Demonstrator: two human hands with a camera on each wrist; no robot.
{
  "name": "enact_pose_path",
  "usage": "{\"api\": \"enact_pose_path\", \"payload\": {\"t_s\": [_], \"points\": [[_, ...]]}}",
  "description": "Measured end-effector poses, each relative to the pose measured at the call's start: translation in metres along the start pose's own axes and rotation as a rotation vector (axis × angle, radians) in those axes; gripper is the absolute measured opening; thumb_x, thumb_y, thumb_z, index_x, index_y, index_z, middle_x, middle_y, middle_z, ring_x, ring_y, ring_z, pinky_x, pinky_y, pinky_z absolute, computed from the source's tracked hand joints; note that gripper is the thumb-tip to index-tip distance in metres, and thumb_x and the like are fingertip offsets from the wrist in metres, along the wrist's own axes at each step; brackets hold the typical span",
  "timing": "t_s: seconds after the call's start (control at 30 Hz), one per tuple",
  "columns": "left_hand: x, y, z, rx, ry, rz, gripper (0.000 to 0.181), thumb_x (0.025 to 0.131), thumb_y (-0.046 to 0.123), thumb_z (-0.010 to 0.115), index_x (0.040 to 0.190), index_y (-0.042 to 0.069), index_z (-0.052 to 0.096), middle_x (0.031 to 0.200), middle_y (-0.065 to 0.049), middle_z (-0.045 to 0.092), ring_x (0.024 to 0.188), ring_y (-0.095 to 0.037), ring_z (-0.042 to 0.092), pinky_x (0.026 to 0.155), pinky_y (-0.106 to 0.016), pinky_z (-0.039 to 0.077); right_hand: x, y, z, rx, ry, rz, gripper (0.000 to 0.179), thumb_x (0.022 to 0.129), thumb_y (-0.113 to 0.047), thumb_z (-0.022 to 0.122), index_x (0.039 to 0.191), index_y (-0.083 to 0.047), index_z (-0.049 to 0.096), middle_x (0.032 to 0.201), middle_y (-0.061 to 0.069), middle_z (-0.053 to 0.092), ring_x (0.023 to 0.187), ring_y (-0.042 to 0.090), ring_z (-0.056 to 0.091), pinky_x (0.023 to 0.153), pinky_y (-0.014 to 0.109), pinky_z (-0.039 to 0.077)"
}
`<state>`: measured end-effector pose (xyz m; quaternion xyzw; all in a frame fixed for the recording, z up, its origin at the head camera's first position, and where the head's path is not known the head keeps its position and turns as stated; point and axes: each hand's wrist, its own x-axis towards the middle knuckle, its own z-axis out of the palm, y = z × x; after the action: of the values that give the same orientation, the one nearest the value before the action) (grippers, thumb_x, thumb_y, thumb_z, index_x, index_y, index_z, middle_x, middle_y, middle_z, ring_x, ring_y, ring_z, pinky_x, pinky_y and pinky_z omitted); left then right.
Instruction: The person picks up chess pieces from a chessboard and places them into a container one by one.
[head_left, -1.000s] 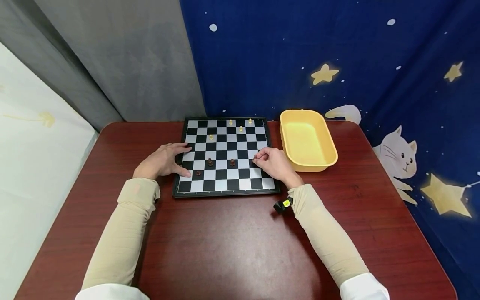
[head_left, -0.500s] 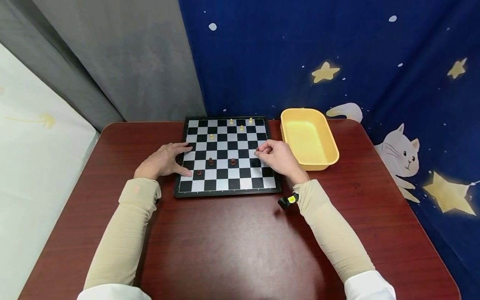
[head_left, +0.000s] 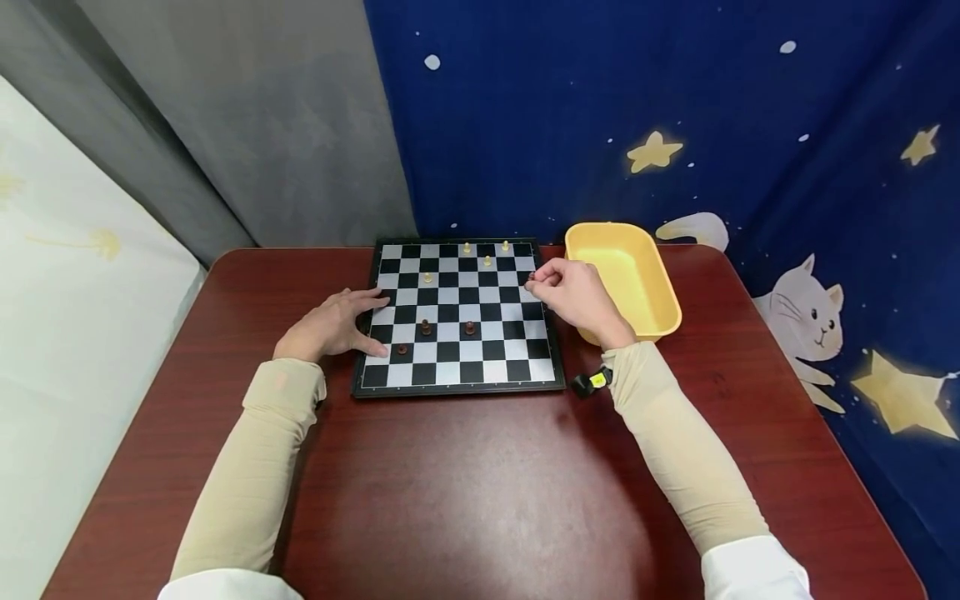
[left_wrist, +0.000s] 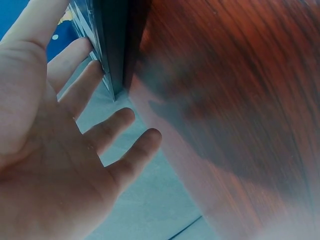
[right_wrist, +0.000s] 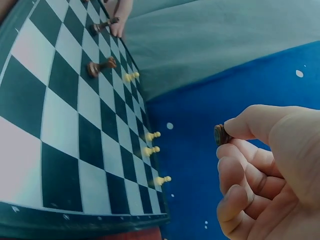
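My right hand (head_left: 577, 293) pinches a small dark brown chess piece (right_wrist: 220, 135) between thumb and index finger, over the right edge of the chessboard (head_left: 459, 388). Its round base shows in the right wrist view; the fingers hide most of the rest. My left hand (head_left: 327, 327) rests at the board's left edge, thumb and fingers spread, holding no piece. On the board stand a dark rook (right_wrist: 101, 67), a taller dark piece (head_left: 426, 327) and a low dark piece (head_left: 402, 350). Several cream pawns (head_left: 427, 277) stand towards the far side.
A yellow plastic basin (head_left: 667, 287) sits right of the board, partly behind my right hand. The red-brown wooden table (head_left: 465, 483) carries everything. Grey and blue curtains (head_left: 510, 108) hang just behind its far edge. A black wrist camera (head_left: 588, 383) is strapped to my right wrist.
My right hand has lifted the dark chess piece off the board's right side and moved it away from me and rightwards, towards the basin. The left hand stays at the board's edge.
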<state>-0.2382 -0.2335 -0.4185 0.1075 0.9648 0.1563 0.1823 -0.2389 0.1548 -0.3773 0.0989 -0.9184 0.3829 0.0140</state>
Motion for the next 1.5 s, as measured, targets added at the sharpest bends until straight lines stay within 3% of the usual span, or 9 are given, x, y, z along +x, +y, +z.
{"api": "enact_pose_path", "payload": {"t_s": [0.27, 0.57, 0.87, 1.2, 1.33, 1.5], "points": [[0.000, 0.000, -0.001, 0.012, -0.017, -0.021, 0.101, 0.077, 0.047, 0.088, 0.160, 0.021, 0.037, 0.172, -0.008, 0.022, 0.159, -0.043, 0.010, 0.122, -0.068, 0.024, 0.004, -0.002, -0.017, -0.006, 0.020, 0.017, 0.024, 0.093, -0.034, 0.073, 0.097, -0.010, 0.073, 0.082, 0.006, 0.071, 0.069, 0.018, 0.062, 0.063, 0.026, 0.048], [0.001, 0.002, 0.000, 0.021, -0.023, 0.009, 0.101, 0.077, 0.050, 0.087, 0.160, 0.021, 0.037, 0.172, -0.007, 0.021, 0.159, -0.044, 0.011, 0.121, -0.071, 0.022, 0.005, 0.011, -0.035, -0.056, 0.075, 0.026, 0.024, 0.092, -0.033, 0.071, 0.095, -0.010, 0.075, 0.085, 0.009, 0.075, 0.071, 0.017, 0.064, 0.064, 0.024, 0.049], [0.002, 0.004, 0.001, 0.019, -0.034, 0.008, 0.100, 0.078, 0.048, 0.087, 0.160, 0.022, 0.036, 0.173, -0.005, 0.020, 0.159, -0.043, 0.010, 0.121, -0.071, 0.022, 0.009, 0.023, -0.057, -0.066, 0.063, 0.033, 0.024, 0.095, -0.028, 0.070, 0.099, -0.005, 0.074, 0.092, 0.012, 0.077, 0.065, 0.008, 0.064, 0.059, 0.019, 0.051], [0.002, 0.002, 0.001, 0.026, -0.042, -0.002, 0.101, 0.078, 0.052, 0.085, 0.161, 0.023, 0.033, 0.173, -0.005, 0.017, 0.159, -0.043, 0.009, 0.122, -0.072, 0.018, 0.011, 0.034, -0.081, -0.090, 0.048, 0.076, 0.024, 0.095, -0.029, 0.070, 0.101, -0.006, 0.075, 0.096, 0.015, 0.078, 0.070, 0.020, 0.070, 0.056, 0.025, 0.050], [0.000, 0.001, 0.000, 0.023, -0.043, -0.009, 0.102, 0.078, 0.053, 0.084, 0.161, 0.024, 0.033, 0.173, -0.005, 0.018, 0.159, -0.042, 0.009, 0.122, -0.070, 0.019, 0.013, 0.038, -0.089, -0.093, 0.033, 0.104, 0.025, 0.097, -0.028, 0.066, 0.104, -0.006, 0.074, 0.102, 0.016, 0.078, 0.069, 0.016, 0.066, 0.059, 0.025, 0.050], [-0.002, 0.002, -0.002, 0.019, -0.040, -0.021, 0.102, 0.078, 0.053, 0.084, 0.161, 0.024, 0.033, 0.173, -0.005, 0.018, 0.160, -0.042, 0.008, 0.122, -0.069, 0.020, 0.017, 0.044, -0.098, -0.136, 0.043, 0.102, 0.025, 0.099, -0.025, 0.060, 0.102, -0.005, 0.074, 0.095, 0.016, 0.077, 0.066, 0.012, 0.064, 0.060, 0.026, 0.048]]}}
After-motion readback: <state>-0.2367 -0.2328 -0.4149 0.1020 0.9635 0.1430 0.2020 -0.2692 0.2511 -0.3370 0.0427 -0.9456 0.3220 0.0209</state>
